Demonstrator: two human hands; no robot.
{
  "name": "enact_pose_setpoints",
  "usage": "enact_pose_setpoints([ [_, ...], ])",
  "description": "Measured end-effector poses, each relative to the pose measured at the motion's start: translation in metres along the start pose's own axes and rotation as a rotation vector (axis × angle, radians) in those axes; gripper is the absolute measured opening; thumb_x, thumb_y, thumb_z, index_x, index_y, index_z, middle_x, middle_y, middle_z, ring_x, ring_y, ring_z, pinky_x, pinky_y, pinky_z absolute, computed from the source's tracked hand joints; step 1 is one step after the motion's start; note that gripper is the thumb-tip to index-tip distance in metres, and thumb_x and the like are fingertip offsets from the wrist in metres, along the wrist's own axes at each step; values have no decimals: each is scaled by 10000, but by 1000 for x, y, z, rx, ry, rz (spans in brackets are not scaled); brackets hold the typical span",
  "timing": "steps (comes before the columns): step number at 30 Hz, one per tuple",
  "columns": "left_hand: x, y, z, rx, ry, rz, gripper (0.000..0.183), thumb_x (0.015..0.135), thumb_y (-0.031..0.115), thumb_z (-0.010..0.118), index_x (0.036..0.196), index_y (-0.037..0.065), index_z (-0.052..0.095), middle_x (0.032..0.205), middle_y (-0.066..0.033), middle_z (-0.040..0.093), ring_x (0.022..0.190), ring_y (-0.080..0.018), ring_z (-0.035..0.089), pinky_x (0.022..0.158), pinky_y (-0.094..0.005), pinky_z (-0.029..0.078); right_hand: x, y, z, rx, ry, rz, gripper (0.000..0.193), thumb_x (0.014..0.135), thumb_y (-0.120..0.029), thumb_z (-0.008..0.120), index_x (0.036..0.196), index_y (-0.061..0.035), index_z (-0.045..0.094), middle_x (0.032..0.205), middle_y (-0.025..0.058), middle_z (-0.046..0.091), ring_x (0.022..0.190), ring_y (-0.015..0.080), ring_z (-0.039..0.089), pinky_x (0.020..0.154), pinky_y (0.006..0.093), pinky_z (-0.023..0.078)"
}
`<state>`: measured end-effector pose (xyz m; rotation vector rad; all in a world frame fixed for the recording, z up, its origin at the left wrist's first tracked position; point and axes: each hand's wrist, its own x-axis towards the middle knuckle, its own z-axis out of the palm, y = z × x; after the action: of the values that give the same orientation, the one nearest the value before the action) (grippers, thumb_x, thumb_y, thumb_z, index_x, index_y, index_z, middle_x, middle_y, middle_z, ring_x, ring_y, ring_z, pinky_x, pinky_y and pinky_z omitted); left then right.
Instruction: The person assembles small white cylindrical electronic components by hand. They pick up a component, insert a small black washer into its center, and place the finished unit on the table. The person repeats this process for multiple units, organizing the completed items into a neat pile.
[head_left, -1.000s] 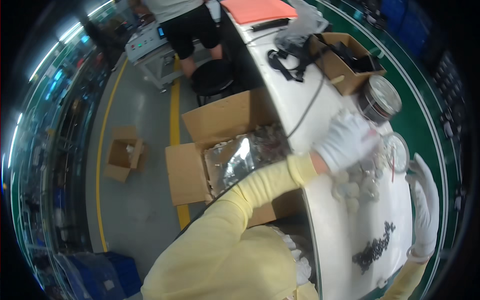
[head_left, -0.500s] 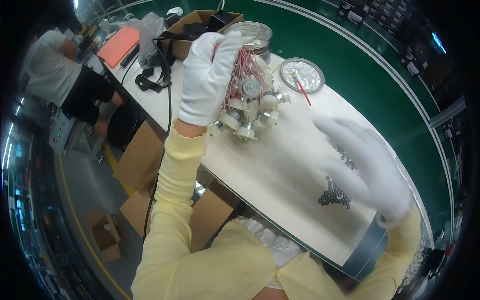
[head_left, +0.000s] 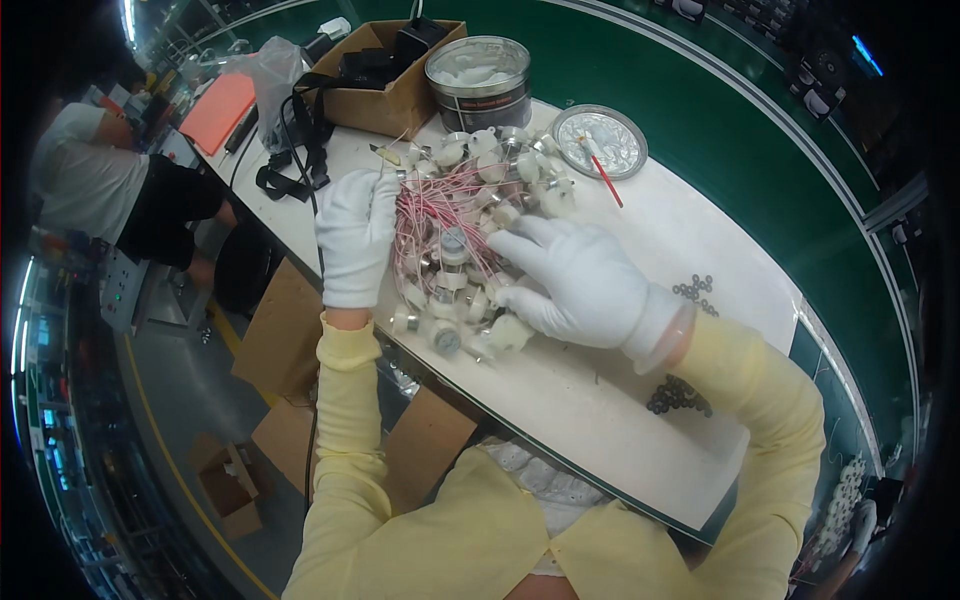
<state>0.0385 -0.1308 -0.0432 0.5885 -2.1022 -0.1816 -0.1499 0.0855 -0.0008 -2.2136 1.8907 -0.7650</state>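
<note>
A heap of small silver motors with white plastic ends lies on the white table, their red and white wires gathered toward the left. My left hand, in a white glove, is closed at the wires' left side, fingers curled round the bundle. On the heap's right side, my gloved right hand reaches in with thumb and fingers apart, the fingertips against the motors. It holds nothing that I can see. Small dark rings lie in a cluster below my right wrist, and more rings lie above it.
Behind the heap stand an open tin and a cardboard box of black parts. A round lid with a red stick sits to their right. Cardboard boxes are beside the table. At far left is another person.
The motor bunch, held up by my left hand before, now rests on the table. My left hand has come down and left. My right hand has moved left from the rings to the motors.
</note>
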Motion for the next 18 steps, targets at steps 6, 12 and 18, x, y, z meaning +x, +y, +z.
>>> enact_pose_setpoints([
  [6, -34, 88, -24, 133, 42, 48, 370, 941, 181, 703, 1286, 60, 650, 1277, -168, 627, 1183, -399, 571, 1025, -504, 442, -13, 6, -11, -27, -60, 33, 474, 930, -426, 632, 1241, -68, 621, 1031, 156, 653, 796, 360, 682, 689, 479, 532],
  [12, -61, 97, -16, 229, -181, 36, 466, 946, 240, 690, 1378, 88, 604, 1376, -177, 581, 1321, -425, 488, 1093, -543, 385, 6, 6, 20, -75, 2, 55, 479, 922, -461, 642, 1203, -75, 610, 1046, 183, 658, 747, 369, 690, 645, 486, 537],
  [18, -27, 53, 5, 202, -98, 125, 461, 961, 258, 686, 1383, 96, 593, 1362, -173, 585, 1297, -433, 492, 1096, -533, 391, 20, 1, 13, -34, 31, 111, 404, 926, -470, 657, 1024, -80, 690, 906, 158, 712, 777, 363, 699, 676, 473, 549],
])
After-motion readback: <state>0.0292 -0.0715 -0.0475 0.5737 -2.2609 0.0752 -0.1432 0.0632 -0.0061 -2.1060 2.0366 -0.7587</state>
